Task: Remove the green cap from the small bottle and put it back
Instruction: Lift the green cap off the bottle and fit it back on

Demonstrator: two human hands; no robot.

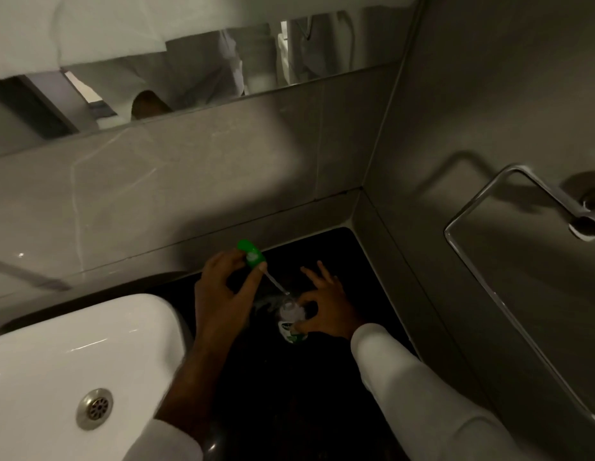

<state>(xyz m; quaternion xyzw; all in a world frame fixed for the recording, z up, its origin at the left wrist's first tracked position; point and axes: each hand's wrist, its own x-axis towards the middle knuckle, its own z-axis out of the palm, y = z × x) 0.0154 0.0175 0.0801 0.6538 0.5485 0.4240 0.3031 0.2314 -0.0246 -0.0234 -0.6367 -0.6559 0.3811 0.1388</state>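
A small clear bottle with a white and green label stands on the black counter. My right hand pinches it near the neck with thumb and forefinger, the other fingers spread. My left hand holds the green cap lifted above and to the left of the bottle. A thin clear tube runs from the cap down toward the bottle's open mouth.
A white sink with a metal drain sits left of the counter. Grey tiled walls close the corner behind and to the right. A chrome towel ring hangs on the right wall. A mirror runs above.
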